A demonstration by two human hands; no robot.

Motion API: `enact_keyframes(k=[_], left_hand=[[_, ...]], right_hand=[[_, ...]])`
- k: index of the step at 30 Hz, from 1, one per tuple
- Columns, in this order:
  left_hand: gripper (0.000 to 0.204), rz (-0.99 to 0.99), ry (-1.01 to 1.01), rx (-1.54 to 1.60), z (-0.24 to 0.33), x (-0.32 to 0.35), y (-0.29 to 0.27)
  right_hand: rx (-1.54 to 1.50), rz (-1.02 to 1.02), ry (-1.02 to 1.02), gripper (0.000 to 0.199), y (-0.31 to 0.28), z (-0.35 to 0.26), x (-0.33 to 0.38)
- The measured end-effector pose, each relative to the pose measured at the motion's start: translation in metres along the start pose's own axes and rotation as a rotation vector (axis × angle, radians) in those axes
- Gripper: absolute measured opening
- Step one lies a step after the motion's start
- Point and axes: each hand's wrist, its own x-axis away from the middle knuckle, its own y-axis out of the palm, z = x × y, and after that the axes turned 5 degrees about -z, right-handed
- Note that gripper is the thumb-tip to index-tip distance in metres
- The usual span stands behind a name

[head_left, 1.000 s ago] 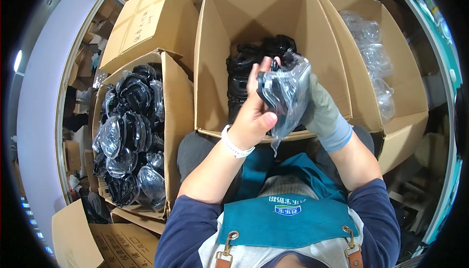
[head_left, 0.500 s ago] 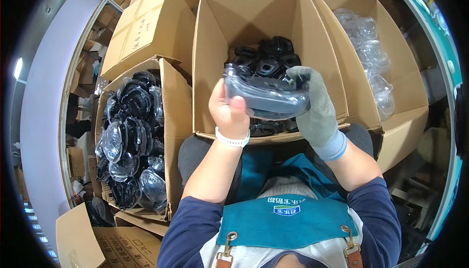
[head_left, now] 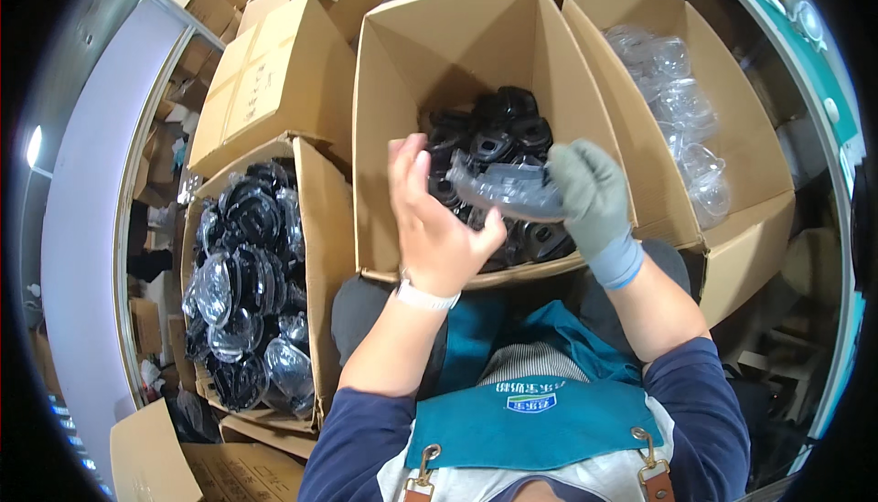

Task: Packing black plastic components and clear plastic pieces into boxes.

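Note:
My right hand (head_left: 593,193), in a grey-green work glove, is closed on the right end of a curved plastic cover (head_left: 512,189). The cover is black with a clear, shiny front, and it is held tilted above the middle carton (head_left: 395,150). My left hand (head_left: 444,228) is bare, with a white band at the wrist. Its fingers are spread, and the thumb points at the cover's lower edge; whether it touches cannot be told. Beneath both hands, black plastic housings (head_left: 494,145) lie heaped in that carton.
At the left, an open carton (head_left: 325,228) is filled with black parts with clear covers (head_left: 240,287). To the right, another carton (head_left: 754,127) holds clear plastic shells (head_left: 681,104). A closed carton (head_left: 251,77) stands behind on the left. Open flaps (head_left: 151,452) lie near, lower left.
My left hand has let go of the cover and spread its fingers. The cover, still in my right hand, has turned and tilted. The view has shifted slightly.

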Motion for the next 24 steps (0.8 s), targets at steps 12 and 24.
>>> enact_keyframes(k=[12,24], left_hand=[[0.055,-0.366,-0.01,-0.001,0.011,-0.014,-0.029],[0.055,-0.349,-0.414,0.642,-0.012,0.001,-0.05]], right_hand=[[0.162,-0.373,-0.177,0.028,0.009,0.002,0.002],[0.433,-0.809,-0.195,0.029,-0.002,-0.013,-0.011]])
